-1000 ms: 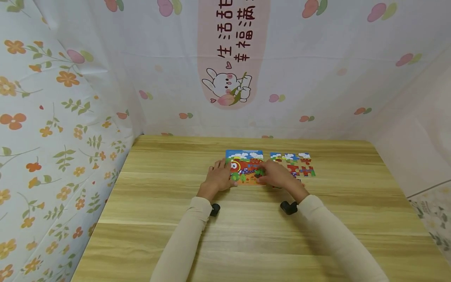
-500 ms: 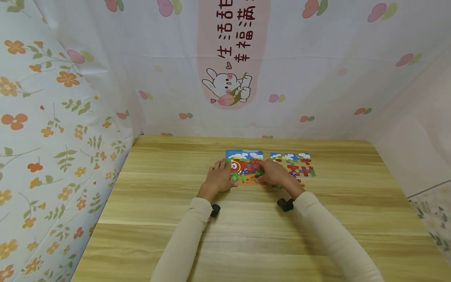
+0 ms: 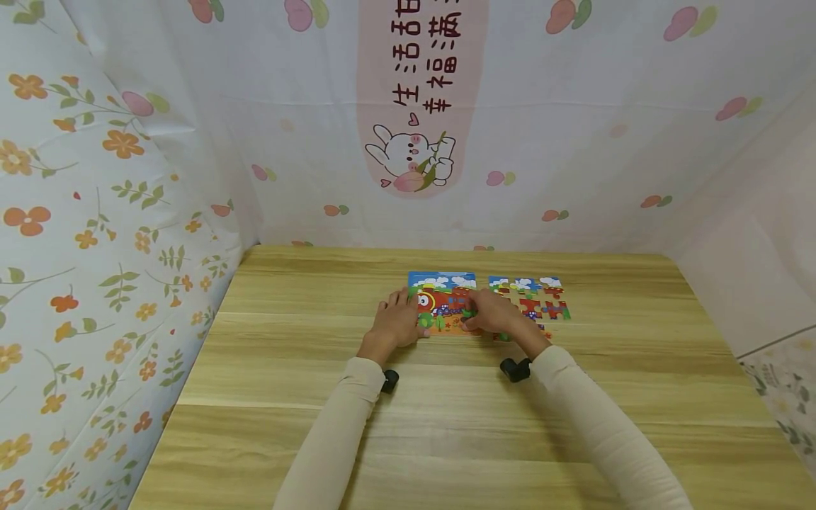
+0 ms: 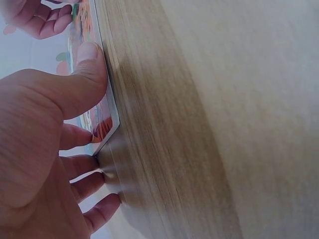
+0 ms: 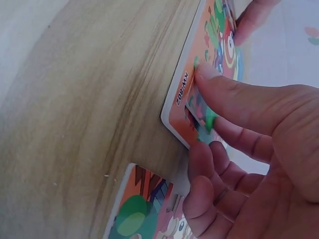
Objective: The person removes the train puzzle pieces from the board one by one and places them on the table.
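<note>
A picture puzzle board [image 3: 446, 280] with a red train design lies flat on the wooden table. The left hand [image 3: 395, 322] rests at its left side; in the left wrist view its thumb lies on the board [image 4: 102, 112] near the front edge, fingertips around the corner. Over the board's right part, the right hand [image 3: 500, 315] pinches a puzzle piece [image 5: 199, 109] between thumb and index finger. That piece looks slightly tilted against the board in the right wrist view. Its other fingers are curled, and they hide part of the board's right side.
Loose puzzle pieces [image 3: 532, 309] lie in rough rows right of the board, partly behind the right hand. One corner piece [image 5: 132, 216] shows close up in the right wrist view. Patterned cloth [image 3: 306, 142] hangs behind the table [image 3: 446, 439] and along its left.
The right wrist and forearm have shifted slightly left, while the right fingers stay at the board's right part with the piece. The left hand has hardly moved.
</note>
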